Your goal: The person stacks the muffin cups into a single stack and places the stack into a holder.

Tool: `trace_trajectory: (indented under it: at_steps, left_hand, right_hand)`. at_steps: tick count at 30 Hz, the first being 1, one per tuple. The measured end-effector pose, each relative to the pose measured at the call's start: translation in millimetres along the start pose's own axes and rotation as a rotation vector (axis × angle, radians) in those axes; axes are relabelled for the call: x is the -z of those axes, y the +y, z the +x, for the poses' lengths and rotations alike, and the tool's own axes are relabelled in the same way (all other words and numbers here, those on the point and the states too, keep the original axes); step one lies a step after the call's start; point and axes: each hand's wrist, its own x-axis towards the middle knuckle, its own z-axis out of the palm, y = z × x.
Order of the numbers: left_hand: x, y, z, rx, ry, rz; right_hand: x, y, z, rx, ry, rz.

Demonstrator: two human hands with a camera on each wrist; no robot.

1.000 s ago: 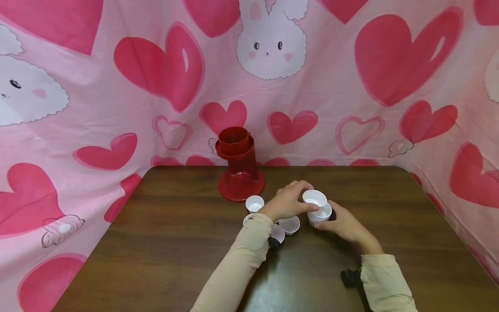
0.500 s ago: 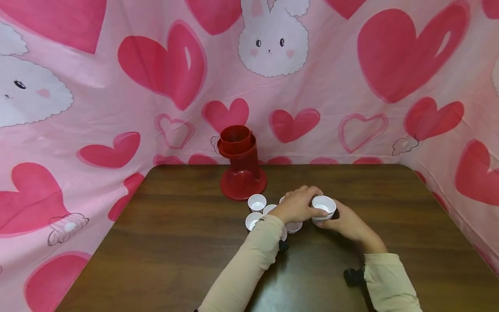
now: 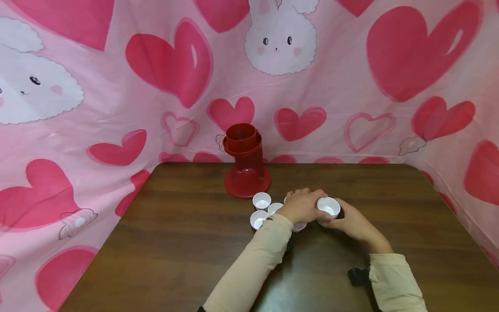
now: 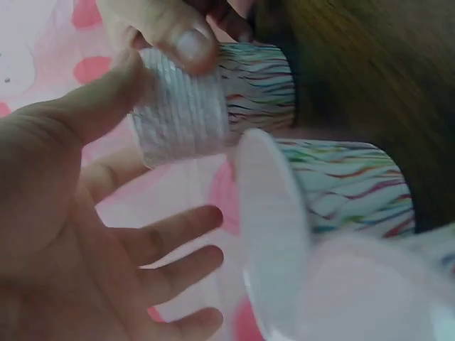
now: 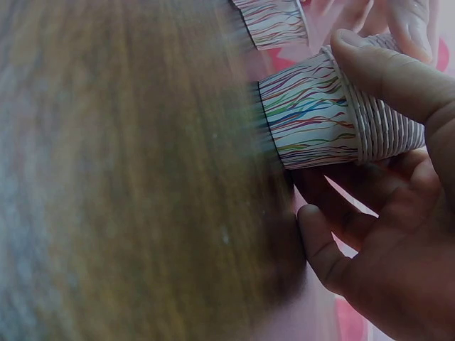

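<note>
A stack of nested paper cups (image 3: 328,207) stands upright on the table, white inside with colourful wavy stripes outside. In the right wrist view the stack (image 5: 309,110) shows several closely spaced rims above one striped wall. My right hand (image 3: 356,225) grips the stack from the right, thumb across its front. My left hand (image 3: 304,209) holds the rims from the left between thumb and index finger; its other fingers (image 4: 178,273) are spread and off the cups. More paper cups (image 3: 259,219) stand left of the stack, some hidden behind my left hand and sleeve.
A red plastic stand (image 3: 247,167) with a round base and a cylinder-shaped top stands at the back of the brown wooden table (image 3: 175,242). Pink cloth (image 3: 187,121) printed with hearts and rabbits hangs behind and beside the table.
My left hand has lowered its upper cups into the cup in my right hand, so they now form one stack. The view has shifted slightly, and the right hand stays around the stack.
</note>
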Motion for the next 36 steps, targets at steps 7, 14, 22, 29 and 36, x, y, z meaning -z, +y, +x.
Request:
trace_trajectory:
  at_steps: [7,14,22,29,36]
  left_hand:
    - [14.5,1.0,-15.5,-0.018,-0.037,0.111]
    - [50.4,-34.7,-54.2,-0.053,-0.026,-0.085]
    - [80.1,-88.2,-92.5,0.024,0.035,-0.275]
    - [77.8,-114.2,-108.4,0.195,-0.036,-0.186]
    - [53.2,-118.7,-104.9,0.216,-0.142,-0.101]
  right_hand:
    - [0.7,0.8,0.5,0.005,-0.008,-0.012]
    - [-4.8,0.8,3.1,-0.013,0.006,-0.032]
    - [-2.3,0.8,4.1,-0.039,0.007,-0.069]
    - [-2.2,0.0,5.2,-0.056,-0.002,-0.075]
    - [-2.0,-0.9,4.6,-0.071,-0.004,-0.071]
